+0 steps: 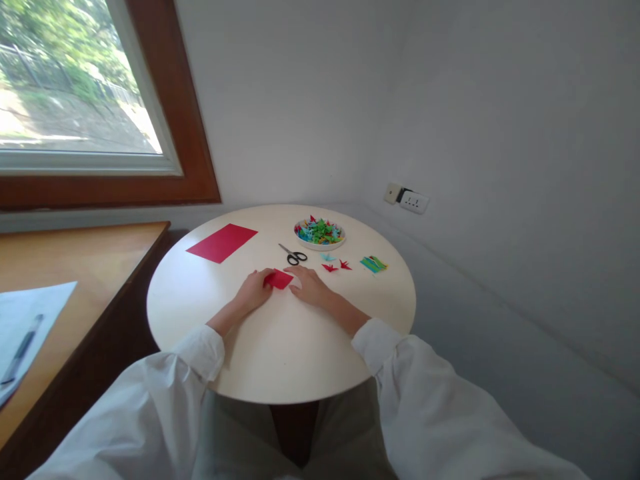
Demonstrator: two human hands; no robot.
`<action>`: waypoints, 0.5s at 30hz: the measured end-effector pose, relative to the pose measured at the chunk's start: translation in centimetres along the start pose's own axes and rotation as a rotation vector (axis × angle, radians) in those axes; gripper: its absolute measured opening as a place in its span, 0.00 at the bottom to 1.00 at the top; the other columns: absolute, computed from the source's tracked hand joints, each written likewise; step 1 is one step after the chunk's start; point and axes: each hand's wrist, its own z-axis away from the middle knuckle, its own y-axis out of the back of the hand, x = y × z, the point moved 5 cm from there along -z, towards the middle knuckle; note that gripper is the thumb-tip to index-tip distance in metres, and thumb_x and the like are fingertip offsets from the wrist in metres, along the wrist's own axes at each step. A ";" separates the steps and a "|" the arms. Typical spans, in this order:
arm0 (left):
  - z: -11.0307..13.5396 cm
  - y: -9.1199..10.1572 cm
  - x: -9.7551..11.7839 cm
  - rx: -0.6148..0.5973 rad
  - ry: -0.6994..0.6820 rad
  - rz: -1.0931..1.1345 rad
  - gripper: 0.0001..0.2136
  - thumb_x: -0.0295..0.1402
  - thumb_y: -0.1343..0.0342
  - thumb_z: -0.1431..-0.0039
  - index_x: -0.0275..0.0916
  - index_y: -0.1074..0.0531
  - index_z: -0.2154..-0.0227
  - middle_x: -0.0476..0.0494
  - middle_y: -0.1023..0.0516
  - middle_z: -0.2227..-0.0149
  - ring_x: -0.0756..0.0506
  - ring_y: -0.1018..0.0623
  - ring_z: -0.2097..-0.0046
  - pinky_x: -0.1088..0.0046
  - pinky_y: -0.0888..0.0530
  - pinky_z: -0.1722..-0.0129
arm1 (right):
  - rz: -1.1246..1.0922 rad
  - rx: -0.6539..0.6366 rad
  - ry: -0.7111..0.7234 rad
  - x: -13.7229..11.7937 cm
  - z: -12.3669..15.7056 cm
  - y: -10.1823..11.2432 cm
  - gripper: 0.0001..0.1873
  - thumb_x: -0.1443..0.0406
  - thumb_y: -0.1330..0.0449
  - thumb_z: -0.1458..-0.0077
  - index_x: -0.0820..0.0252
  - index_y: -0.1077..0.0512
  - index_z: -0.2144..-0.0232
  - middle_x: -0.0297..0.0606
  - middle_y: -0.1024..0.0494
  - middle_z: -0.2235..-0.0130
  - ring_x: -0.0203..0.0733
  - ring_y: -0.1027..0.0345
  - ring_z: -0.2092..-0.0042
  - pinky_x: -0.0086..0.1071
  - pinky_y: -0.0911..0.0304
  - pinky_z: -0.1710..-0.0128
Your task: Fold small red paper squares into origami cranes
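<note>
A small square of red paper (pixel 281 279) lies between my two hands near the middle of the round white table (pixel 280 353). My left hand (pixel 253 291) grips its left edge, fingers closed over it. My right hand (pixel 312 288) has its fingertips at the paper's right side, index finger along the upper corner and thumb lower down. Just beyond the hands rest scissors (pixel 294 256) with black handles. Two small red folded paper cranes (pixel 330 268) and a light blue one (pixel 327 257) sit to the right of the scissors.
A white dish (pixel 320 245) full of colourful folded paper pieces stands at the back. A large red sheet (pixel 223 243) lies back left, a stack of coloured strips (pixel 374 264) at right. A wooden desk (pixel 110 257) with paper and a pen is on the left; walls stand behind and right.
</note>
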 end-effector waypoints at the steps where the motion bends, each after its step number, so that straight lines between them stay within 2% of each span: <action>1: 0.0 0.0 0.0 -0.001 0.003 0.002 0.16 0.20 0.48 0.60 0.43 0.26 0.67 0.44 0.21 0.66 0.39 0.25 0.60 0.64 0.39 0.48 | -0.002 -0.007 0.011 0.2 -0.2 -0.3 0.24 0.73 0.44 0.53 0.59 0.34 0.51 0.44 0.30 0.48 0.44 0.39 0.46 0.40 0.47 0.46; 5: -0.1 -0.1 0.1 0.004 0.010 -0.004 0.11 0.22 0.48 0.57 0.43 0.28 0.71 0.46 0.23 0.72 0.41 0.25 0.66 0.62 0.39 0.49 | 0.036 -0.003 0.083 0.4 -0.5 -0.7 0.20 0.73 0.46 0.52 0.58 0.32 0.55 0.42 0.27 0.52 0.43 0.37 0.49 0.39 0.46 0.48; 9: 0.1 -0.7 0.3 0.003 0.002 0.001 0.05 0.25 0.48 0.53 0.43 0.31 0.76 0.50 0.28 0.79 0.43 0.27 0.71 0.60 0.45 0.45 | 0.073 0.027 0.174 0.0 0.1 -0.3 0.18 0.73 0.46 0.52 0.58 0.30 0.57 0.42 0.26 0.55 0.44 0.35 0.51 0.39 0.44 0.51; 12: 0.4 -1.3 0.5 -0.021 -0.008 0.019 0.04 0.26 0.48 0.51 0.43 0.32 0.75 0.50 0.28 0.78 0.45 0.28 0.72 0.61 0.45 0.45 | 0.018 0.014 0.210 -0.2 0.7 0.2 0.19 0.73 0.44 0.53 0.58 0.30 0.57 0.42 0.26 0.55 0.44 0.35 0.52 0.39 0.45 0.51; 15: 0.9 -1.9 0.9 -0.085 -0.055 0.030 0.04 0.27 0.48 0.50 0.43 0.31 0.73 0.50 0.25 0.76 0.45 0.26 0.69 0.58 0.49 0.42 | 0.005 -0.044 0.233 -0.2 1.1 0.5 0.10 0.71 0.44 0.49 0.59 0.28 0.62 0.42 0.24 0.60 0.43 0.33 0.55 0.38 0.43 0.54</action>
